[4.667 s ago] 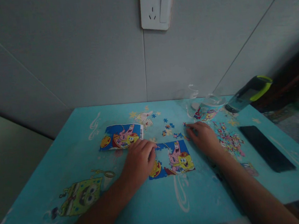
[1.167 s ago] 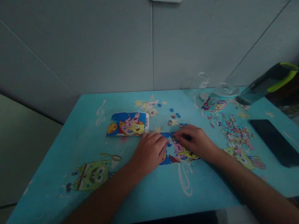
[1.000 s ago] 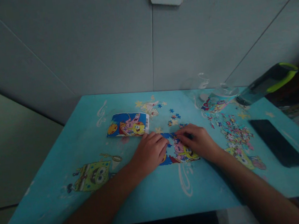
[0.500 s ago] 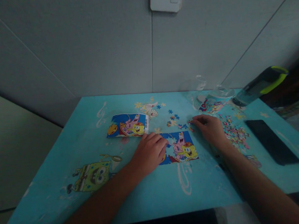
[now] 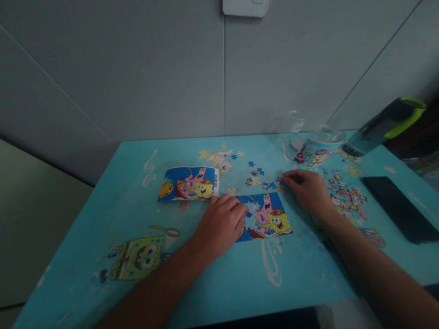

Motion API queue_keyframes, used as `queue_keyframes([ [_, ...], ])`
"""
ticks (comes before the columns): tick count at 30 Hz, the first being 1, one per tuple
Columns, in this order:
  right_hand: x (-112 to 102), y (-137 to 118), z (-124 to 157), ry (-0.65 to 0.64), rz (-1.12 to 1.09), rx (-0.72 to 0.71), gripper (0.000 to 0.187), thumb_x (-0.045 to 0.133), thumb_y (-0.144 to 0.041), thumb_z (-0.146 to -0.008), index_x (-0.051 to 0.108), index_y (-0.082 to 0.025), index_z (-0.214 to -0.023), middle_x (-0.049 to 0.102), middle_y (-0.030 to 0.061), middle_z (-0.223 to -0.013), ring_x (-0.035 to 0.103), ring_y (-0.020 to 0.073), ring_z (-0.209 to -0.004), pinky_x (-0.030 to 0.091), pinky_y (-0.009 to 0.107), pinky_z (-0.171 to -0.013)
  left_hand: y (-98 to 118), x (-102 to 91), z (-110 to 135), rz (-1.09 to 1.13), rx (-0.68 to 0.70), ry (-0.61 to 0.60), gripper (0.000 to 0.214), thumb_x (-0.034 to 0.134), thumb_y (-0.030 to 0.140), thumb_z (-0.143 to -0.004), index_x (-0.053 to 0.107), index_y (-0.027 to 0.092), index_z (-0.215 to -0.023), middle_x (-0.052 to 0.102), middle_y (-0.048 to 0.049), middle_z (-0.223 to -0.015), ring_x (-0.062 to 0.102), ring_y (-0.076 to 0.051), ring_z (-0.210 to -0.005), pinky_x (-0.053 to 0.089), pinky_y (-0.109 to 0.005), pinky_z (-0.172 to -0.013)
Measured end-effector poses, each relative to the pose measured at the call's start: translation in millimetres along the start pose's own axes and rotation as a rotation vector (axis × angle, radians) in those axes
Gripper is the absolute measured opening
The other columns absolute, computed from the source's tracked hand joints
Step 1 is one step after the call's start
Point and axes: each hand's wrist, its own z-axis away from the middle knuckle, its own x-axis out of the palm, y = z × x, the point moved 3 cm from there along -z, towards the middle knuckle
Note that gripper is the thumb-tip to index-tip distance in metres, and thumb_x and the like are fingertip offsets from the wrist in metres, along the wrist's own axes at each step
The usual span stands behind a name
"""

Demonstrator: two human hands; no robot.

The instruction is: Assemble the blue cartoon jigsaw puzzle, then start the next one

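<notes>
A partly assembled jigsaw puzzle (image 5: 272,219) with cartoon figures lies in the middle of the table, with a gap near its centre. My left hand (image 5: 221,222) rests over its left part, fingers lying on it and hiding that side. Beyond the puzzle, my right hand (image 5: 306,189) has thumb and forefinger pinched on a small puzzle piece (image 5: 280,180) at the edge of some loose pieces. Several blue pieces (image 5: 257,172) are scattered just to the left of that hand. Behind my left hand lies a reference picture card (image 5: 190,183) showing the same scene.
A heap of mixed puzzle pieces (image 5: 346,195) lies right of my right hand, beside a dark phone-like slab (image 5: 400,208). A clear plastic tub (image 5: 314,152) and a dark bottle (image 5: 382,126) stand at the back right. The blue printed table (image 5: 91,214) meets a grey wall.
The view has shifted very slightly. Both hands stay in nearly the same places, my right fingers still pinched at the loose pieces.
</notes>
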Motion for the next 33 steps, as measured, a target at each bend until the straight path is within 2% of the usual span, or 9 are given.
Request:
queue_keyframes([
  [10,3,-1,2,-0.033,0.021,-0.035,0.029,0.062,-0.041,-0.086,0.078,-0.018,-0.097,0.075,0.0076,-0.081,0.065,0.0216,-0.068,0.046,0.033,-0.064,1,-0.7,0,-0.004,0.002,-0.005,0.015,0.051,0.020,-0.099,0.065,0.020,-0.099,0.066,-0.0042,-0.096,0.054,-0.022,-0.098,0.037,-0.040,-0.092],
  [13,5,0,0,-0.016,0.016,-0.061,0.029,0.063,-0.040,-0.086,0.077,-0.018,-0.099,0.075,0.0075,-0.085,0.065,0.0213,-0.071,0.048,0.034,-0.067,1,-0.6,0,0.009,0.001,-0.006,0.015,0.051,0.020,-0.098,0.066,0.020,-0.099,0.066,-0.0045,-0.097,0.054,-0.022,-0.098,0.037,-0.040,-0.092],
  [16,10,-11,-13,-0.010,0.027,-0.145,0.029,0.058,-0.035,-0.089,0.075,-0.016,-0.103,0.075,0.0087,-0.093,0.066,0.0211,-0.076,0.049,0.034,-0.073,0,0.1,-1,0.024,-0.004,-0.005,0.015,0.051,0.020,-0.098,0.066,0.020,-0.099,0.066,-0.0047,-0.098,0.054,-0.022,-0.098,0.037,-0.040,-0.092],
  [20,35,-50,-49,-0.170,0.071,-0.296,0.027,0.062,-0.031,-0.088,0.075,-0.019,-0.109,0.075,0.0088,-0.104,0.068,0.0213,-0.090,0.049,0.032,-0.085,1,-0.1,-1,0.031,0.004,-0.004,0.016,0.050,0.020,-0.099,0.066,0.020,-0.099,0.067,-0.0053,-0.097,0.055,-0.022,-0.098,0.038,-0.040,-0.091],
  [25,76,-96,-94,-0.259,0.110,-0.353,0.033,0.072,-0.028,-0.082,0.076,-0.019,-0.114,0.073,0.0118,-0.114,0.068,0.0234,-0.099,0.047,0.032,-0.091,1,-1.5,0,0.034,-0.003,0.013,0.017,0.050,0.021,-0.099,0.067,0.020,-0.101,0.067,-0.0054,-0.097,0.056,-0.021,-0.099,0.039,-0.040,-0.091],
  [29,95,-102,-107,-0.275,0.132,-0.315,0.026,0.073,-0.026,-0.080,0.078,-0.019,-0.105,0.075,0.0117,-0.108,0.068,0.0256,-0.100,0.049,0.033,-0.089,0,-2.4,0,0.034,-0.006,0.021,0.017,0.051,0.023,-0.100,0.067,0.021,-0.099,0.067,-0.0045,-0.095,0.057,-0.021,-0.098,0.040,-0.038,-0.087],
  [33,98,-97,-111,-0.270,0.140,-0.242,0.018,0.071,-0.025,-0.081,0.079,-0.018,-0.096,0.077,0.0117,-0.097,0.071,0.0261,-0.089,0.051,0.035,-0.081,2,-4.0,0,0.053,-0.012,0.030,0.018,0.050,0.022,-0.100,0.067,0.021,-0.104,0.068,-0.0044,-0.098,0.057,-0.022,-0.100,0.039,-0.039,-0.089],
])
